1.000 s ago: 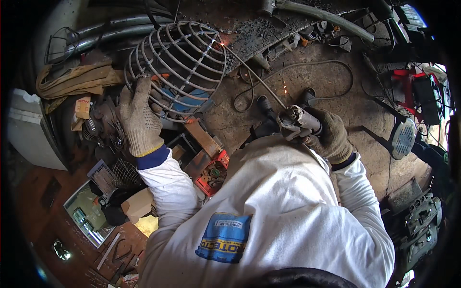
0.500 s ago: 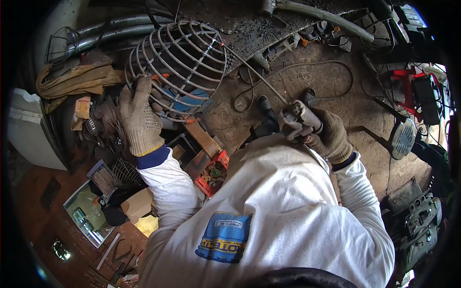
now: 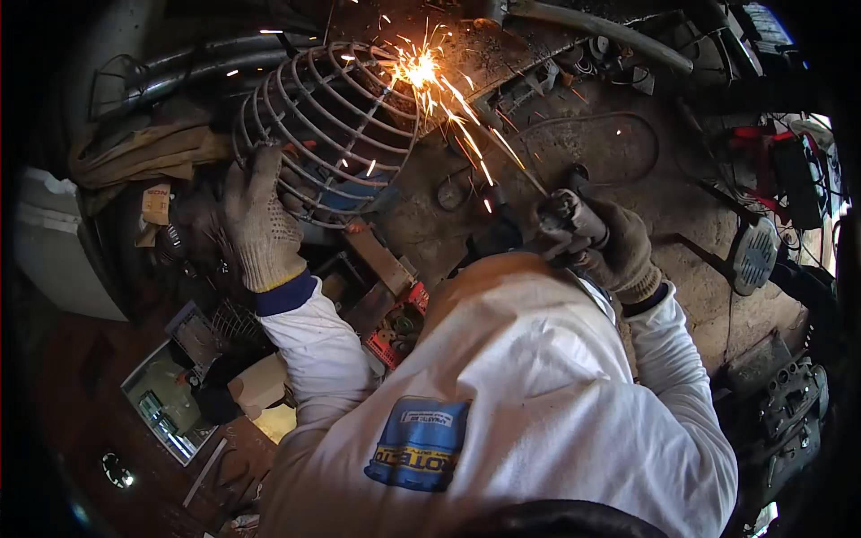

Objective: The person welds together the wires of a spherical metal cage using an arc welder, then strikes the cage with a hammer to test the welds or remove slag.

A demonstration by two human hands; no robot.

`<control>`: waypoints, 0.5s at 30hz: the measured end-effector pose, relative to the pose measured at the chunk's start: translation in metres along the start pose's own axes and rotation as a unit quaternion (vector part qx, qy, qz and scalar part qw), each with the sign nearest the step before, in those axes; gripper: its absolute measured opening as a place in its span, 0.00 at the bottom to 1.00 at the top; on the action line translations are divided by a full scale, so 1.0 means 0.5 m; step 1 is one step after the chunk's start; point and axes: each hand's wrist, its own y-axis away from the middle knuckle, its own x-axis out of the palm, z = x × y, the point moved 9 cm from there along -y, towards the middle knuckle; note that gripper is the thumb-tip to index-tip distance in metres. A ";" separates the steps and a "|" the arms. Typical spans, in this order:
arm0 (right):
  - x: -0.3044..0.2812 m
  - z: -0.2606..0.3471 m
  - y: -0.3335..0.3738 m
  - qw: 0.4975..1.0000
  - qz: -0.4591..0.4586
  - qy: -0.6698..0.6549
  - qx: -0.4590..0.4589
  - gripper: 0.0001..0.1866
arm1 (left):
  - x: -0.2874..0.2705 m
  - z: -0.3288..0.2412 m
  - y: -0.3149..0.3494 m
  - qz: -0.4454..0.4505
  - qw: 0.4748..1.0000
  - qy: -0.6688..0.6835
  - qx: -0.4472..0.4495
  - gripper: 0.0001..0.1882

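My left hand [image 3: 262, 220], in a knitted work glove, is closed on the near left rim of a metal rod basket [image 3: 336, 125]. The basket is dome-shaped, made of curved bars, and lies tilted on its side. My gloved right hand [image 3: 619, 251] grips a welding electrode holder [image 3: 569, 220]. From it a thin welding rod [image 3: 520, 166] reaches up and left to the basket's far right edge. A bright arc [image 3: 418, 68] burns at that spot and throws orange sparks down and right. The glare hides the rod's tip.
A dark, debris-strewn workbench top [image 3: 502, 45] lies at the far side, with a long pipe [image 3: 601, 31] on it. A brown cloth [image 3: 143, 157] and a cardboard box [image 3: 156, 204] are at left. A red crate [image 3: 399, 327] stands below the basket. Cable [image 3: 641, 134] loops across the floor.
An arc with flying sparks has appeared where the rod meets the basket's edge, and the surroundings look darker. My right hand has shifted slightly; the left keeps its hold.
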 end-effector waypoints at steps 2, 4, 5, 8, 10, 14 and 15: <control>0.014 0.009 0.001 0.999 0.034 0.024 -0.009 0.37 | -0.002 0.000 0.000 -0.003 1.000 0.000 0.008 0.14; 0.015 0.005 0.002 0.999 0.035 0.010 0.011 0.36 | -0.001 0.005 -0.007 0.014 0.999 0.027 0.019 0.12; 0.018 -0.001 0.003 0.999 0.041 0.010 0.017 0.36 | -0.006 0.010 -0.010 0.014 0.999 0.027 0.019 0.12; 0.016 0.003 -0.002 0.998 0.052 0.027 0.014 0.36 | -0.003 0.014 -0.016 0.046 0.998 0.036 0.033 0.11; 0.017 0.006 -0.003 0.997 0.057 0.044 0.006 0.37 | -0.007 0.020 -0.018 0.035 0.998 0.045 0.020 0.12; 0.021 -0.005 0.001 0.998 0.058 0.011 0.025 0.37 | -0.006 0.017 -0.015 0.028 0.999 0.039 0.019 0.11; 0.021 -0.006 0.002 0.998 0.059 0.011 0.029 0.37 | -0.006 0.017 -0.017 0.037 0.999 0.036 0.019 0.11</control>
